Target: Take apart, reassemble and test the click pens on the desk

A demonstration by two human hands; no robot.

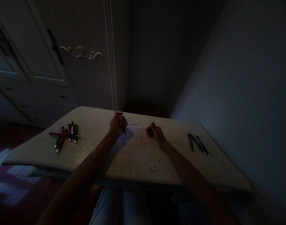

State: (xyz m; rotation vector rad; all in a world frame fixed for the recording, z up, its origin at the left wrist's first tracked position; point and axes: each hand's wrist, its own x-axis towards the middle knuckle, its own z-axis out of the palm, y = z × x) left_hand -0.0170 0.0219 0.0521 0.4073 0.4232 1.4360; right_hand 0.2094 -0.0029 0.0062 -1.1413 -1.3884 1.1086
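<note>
A dark pen (124,131) is gripped in my left hand (118,123), its tip pointing down over the left edge of a paper sheet (135,145). The sheet lies on the table and is covered in scribbled marks. At the sheet's upper right edge, my right hand (155,132) rests with its fingers curled in; whether anything is inside them is hidden. To the left lies a loose pile of several pens (63,136). On the right side, three pens (199,144) lie close together.
The pale table (93,122) fills the space before me, its near edge just above my legs (124,204). A cabinet (86,84) with a gold ornament (80,52) stands behind on the left. A wall (246,93) runs along the right side.
</note>
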